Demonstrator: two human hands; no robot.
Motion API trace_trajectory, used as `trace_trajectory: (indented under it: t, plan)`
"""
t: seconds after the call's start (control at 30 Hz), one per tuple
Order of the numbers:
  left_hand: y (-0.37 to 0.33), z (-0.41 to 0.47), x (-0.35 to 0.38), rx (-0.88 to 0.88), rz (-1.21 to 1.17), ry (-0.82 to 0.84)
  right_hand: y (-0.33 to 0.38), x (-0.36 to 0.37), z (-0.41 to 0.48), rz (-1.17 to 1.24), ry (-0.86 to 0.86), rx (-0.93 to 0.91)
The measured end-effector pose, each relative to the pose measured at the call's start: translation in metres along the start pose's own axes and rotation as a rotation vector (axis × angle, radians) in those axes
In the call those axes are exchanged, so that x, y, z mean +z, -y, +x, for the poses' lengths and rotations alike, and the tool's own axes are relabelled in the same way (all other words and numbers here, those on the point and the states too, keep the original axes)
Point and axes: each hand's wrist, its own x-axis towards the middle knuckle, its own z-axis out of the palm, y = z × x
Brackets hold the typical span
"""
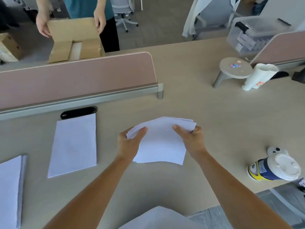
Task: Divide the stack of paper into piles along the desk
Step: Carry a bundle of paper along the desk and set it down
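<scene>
**Inspector A:** Head view, the only one supplied. We take the desk (206, 113) as carrier and the sheaf of paper (160, 141) at centre as our landmark. What do we record for the hands?

**Inspector B:** We record both on the sheaf. The left hand (129, 144) has its grip closed on the sheaf's left edge, thumb on top, the other fingers hidden beneath. The right hand (192, 140) has its grip closed on the far right corner, thumb likewise on top. The far edge of the sheaf bows upward between the two hands and its sheets are fanned slightly. We cannot tell whether the near edge rests on the desk.

**Inspector A:** And left of the sheaf?

**Inspector B:** We note a flat pile (73, 146) lying on the desk, apart from the sheaf, its far end touching or overlapping a black cable slot (78, 112). Further left, a second pile (10, 190) is cut off by the frame edge.

**Inspector A:** Right of the sheaf?

**Inspector B:** A lidded cup (274, 169) lies on its side near the desk's edge. Beyond and right of the sheaf stand a small round stand (235, 67) and a white cup (258, 76) leaning against it. Beyond and left, past a pink divider (77, 81), another person's hands hold a cardboard box (74, 40).
</scene>
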Motion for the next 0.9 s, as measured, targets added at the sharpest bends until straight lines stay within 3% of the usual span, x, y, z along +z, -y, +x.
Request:
trace_trajectory:
  t: [0.13,0.23,0.4,0.6,0.9]
  plan:
    - [-0.01,0.005,-0.002,0.075,0.05,0.059,0.008,-0.027,0.015,0.019,0.098,-0.044]
    - [0.001,0.003,0.002,0.018,0.107,0.131,0.002,-0.035,0.019,-0.024,0.195,0.026]
    - [0.002,0.0,0.019,-0.029,-0.002,-0.004,0.003,-0.032,0.022,0.028,0.168,0.017]
    - [0.011,0.001,0.017,-0.027,0.033,0.099,0.0,-0.045,0.027,-0.083,0.284,-0.045]
    - [0.013,0.008,0.016,-0.003,-0.033,0.092,0.002,-0.04,0.036,-0.041,0.272,-0.075]
